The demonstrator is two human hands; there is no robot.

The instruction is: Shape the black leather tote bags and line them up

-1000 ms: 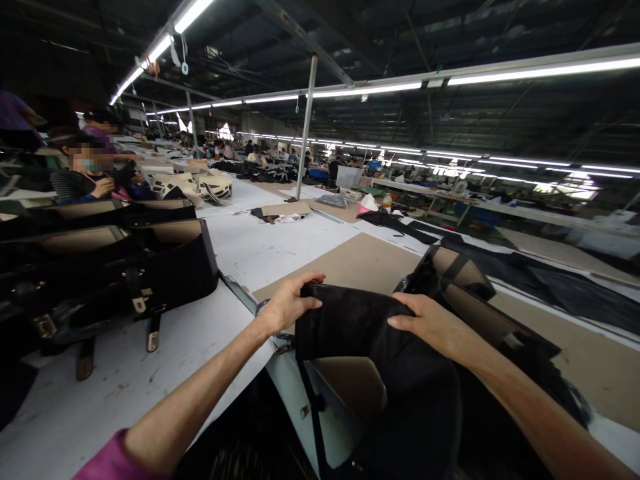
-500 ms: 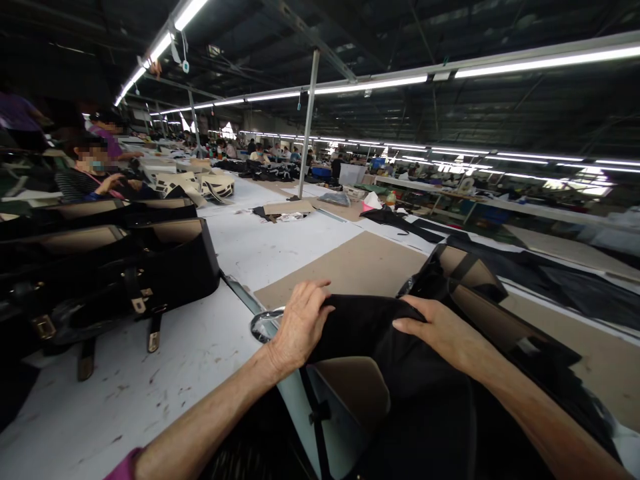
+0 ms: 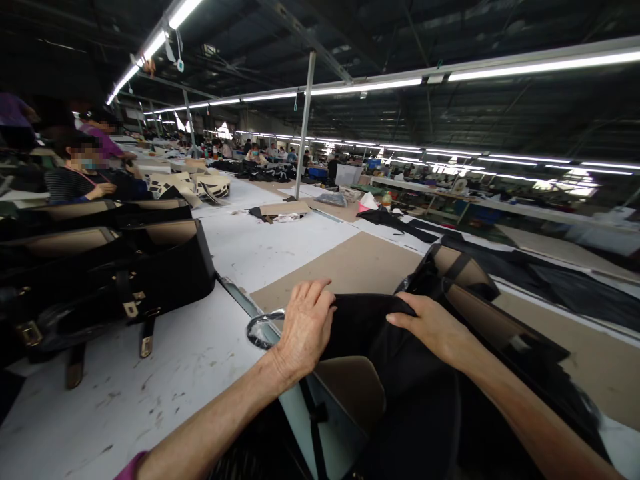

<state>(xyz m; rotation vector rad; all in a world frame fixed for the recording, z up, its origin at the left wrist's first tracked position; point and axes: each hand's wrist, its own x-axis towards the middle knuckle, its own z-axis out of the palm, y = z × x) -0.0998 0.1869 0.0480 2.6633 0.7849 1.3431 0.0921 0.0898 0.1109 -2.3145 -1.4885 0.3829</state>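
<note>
A black bag (image 3: pixel 415 400) with a beige inside lies tilted close to me, over the table's near edge. My left hand (image 3: pixel 306 327) is closed round the left end of its upper edge, fingers curled over the black material. At the right end of that edge, my right hand (image 3: pixel 433 327) pinches it between thumb and fingers. The edge stretches between both hands. Just left of my left hand is a handle loop wrapped in clear plastic (image 3: pixel 257 331). More black bags with beige insides (image 3: pixel 470 273) lie beside my right forearm.
Several black bags with gold-coloured clasps (image 3: pixel 165 267) stand on the white table (image 3: pixel 115 400) at left. Brown board (image 3: pixel 345 267) lies ahead, black material (image 3: pixel 560 280) at right. A metal post (image 3: pixel 304 127) rises from the table. A masked co-worker (image 3: pixel 83 170) sits at far left.
My left hand has closed further over the bag's edge, and my right hand has shifted slightly left. The whole view has moved a little. The co-worker's hands have lowered.
</note>
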